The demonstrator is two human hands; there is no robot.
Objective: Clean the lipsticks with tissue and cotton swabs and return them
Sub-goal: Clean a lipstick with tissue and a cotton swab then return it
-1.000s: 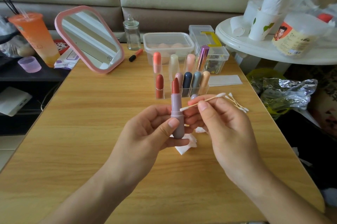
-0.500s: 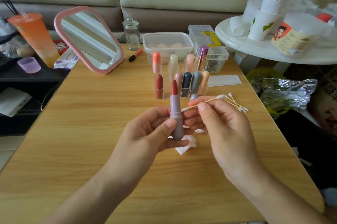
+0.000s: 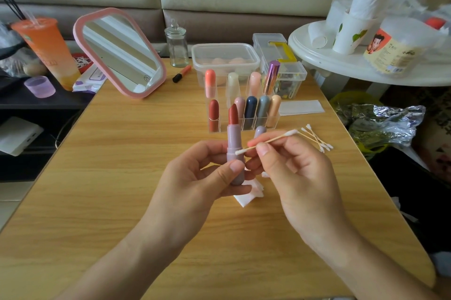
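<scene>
Since half a second ago the near tip of the cotton swab (image 3: 268, 140) has come in leftward and now touches the lilac tube of the open lipstick (image 3: 234, 143), just below its collar; before, that tip stood slightly right of the tube. The lipstick itself has hardly shifted.

Just beyond the hands stands a clear acrylic organizer (image 3: 247, 126). Its near row holds an uncapped red lipstick (image 3: 214, 114) at the left, then pink, navy, grey and peach capped ones. The far row holds coral, cream and pink ones and a metallic purple tube (image 3: 271, 76). Farther back, a lidded plastic box (image 3: 224, 47) holds pale makeup sponges (image 3: 219, 62).

The left hand (image 3: 195, 177) grips the open lipstick upright above the middle of the surface (image 3: 122, 177), thumb across the front of the lower tube and fingers curled behind. The red bullet stands clear above them. The right hand (image 3: 292, 177), just right of it, pinches the swab's stick between thumb and forefinger, the stick slanting up to the right. A crumpled tissue (image 3: 246, 198) lies on the surface under the hands. Loose cotton swabs (image 3: 314, 138) lie to the far right, near the organizer.
</scene>
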